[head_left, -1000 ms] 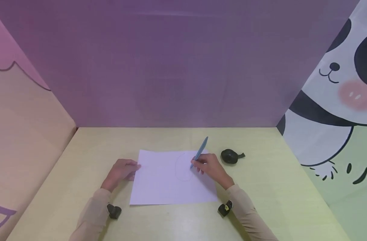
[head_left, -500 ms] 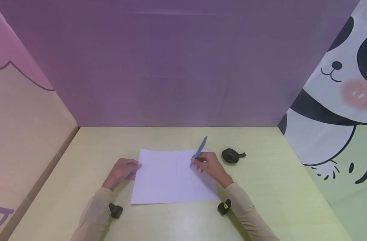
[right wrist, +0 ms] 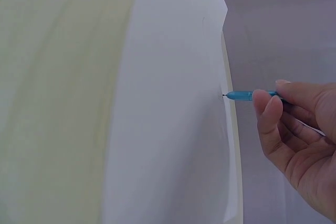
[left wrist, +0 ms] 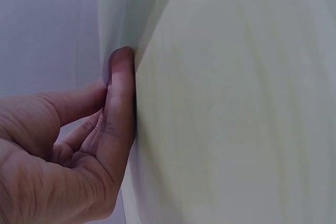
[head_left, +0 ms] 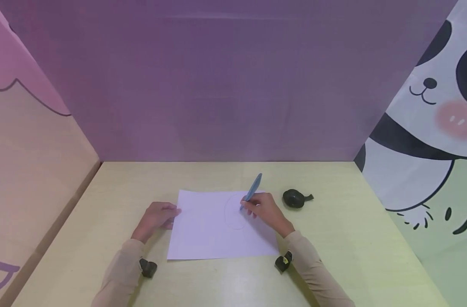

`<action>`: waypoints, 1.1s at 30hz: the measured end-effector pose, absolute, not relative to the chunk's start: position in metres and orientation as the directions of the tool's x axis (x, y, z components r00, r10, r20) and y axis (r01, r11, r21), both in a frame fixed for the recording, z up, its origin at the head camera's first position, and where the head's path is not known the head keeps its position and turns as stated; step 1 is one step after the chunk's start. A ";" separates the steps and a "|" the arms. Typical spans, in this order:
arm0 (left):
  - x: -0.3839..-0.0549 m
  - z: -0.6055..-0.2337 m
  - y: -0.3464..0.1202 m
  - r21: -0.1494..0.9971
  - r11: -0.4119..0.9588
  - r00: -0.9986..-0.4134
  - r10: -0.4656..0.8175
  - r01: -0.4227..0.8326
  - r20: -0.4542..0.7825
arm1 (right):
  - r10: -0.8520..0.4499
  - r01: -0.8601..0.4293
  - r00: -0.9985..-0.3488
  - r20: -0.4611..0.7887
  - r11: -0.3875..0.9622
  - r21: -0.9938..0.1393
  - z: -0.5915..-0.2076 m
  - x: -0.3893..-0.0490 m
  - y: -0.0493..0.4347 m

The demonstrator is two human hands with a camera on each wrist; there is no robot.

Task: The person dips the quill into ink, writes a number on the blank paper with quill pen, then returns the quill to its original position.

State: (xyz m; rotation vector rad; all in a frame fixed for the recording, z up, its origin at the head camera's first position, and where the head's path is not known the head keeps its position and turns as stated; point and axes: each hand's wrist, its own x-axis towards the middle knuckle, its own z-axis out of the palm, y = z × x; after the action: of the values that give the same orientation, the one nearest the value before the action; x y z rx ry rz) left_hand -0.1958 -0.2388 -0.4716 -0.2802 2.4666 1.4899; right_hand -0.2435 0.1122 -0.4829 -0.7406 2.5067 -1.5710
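Observation:
A white sheet of paper (head_left: pixel 202 241) lies on the table with a faint curved outline (head_left: pixel 224 213) drawn on its right half. My left hand (head_left: pixel 155 217) pinches the sheet's left edge; in the left wrist view the thumb and a finger (left wrist: pixel 122 93) meet at the paper's edge (left wrist: pixel 114 19). My right hand (head_left: pixel 267 211) grips a blue pen (head_left: pixel 254 186) that leans with its top end up and away. In the right wrist view the pen's dark tip (right wrist: pixel 225 95) is right at the paper's surface, near the edge of the sheet as seen there.
Beyond my right hand lies a rounded black object (head_left: pixel 293 198) with a short tab on its right. A purple panel (head_left: pixel 225 94) rises at the table's (head_left: pixel 218 281) back edge. A panda-printed wall (head_left: pixel 410 183) stands at the right, a peach one (head_left: pixel 37 170) at the left.
My right hand and the pen shift slightly left and up over the outline. My left hand keeps its pinch on the sheet. The whole head view drifts a little.

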 end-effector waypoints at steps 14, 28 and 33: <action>-0.195 -0.472 -0.239 0.847 0.450 -0.953 -0.029 -0.281 -0.301 | -0.476 -0.374 -0.857 0.199 0.308 -0.875 -0.487 -0.247 0.102; -0.198 -0.469 -0.242 0.860 0.439 -0.960 -0.017 -0.260 -0.281 | -0.497 -0.407 -0.843 0.205 0.340 -0.848 -0.483 -0.251 0.092; -0.195 -0.473 -0.240 0.864 0.429 -0.959 -0.019 -0.264 -0.283 | -0.510 -0.393 -0.841 0.179 0.349 -0.851 -0.484 -0.246 0.090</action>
State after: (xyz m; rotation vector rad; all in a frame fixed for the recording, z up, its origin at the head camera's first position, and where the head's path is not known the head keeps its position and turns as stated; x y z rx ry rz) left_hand -0.1950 -0.2399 -0.4729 -0.2475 2.4527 1.5448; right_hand -0.2461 0.0904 -0.4844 -0.8342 2.4820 -1.5134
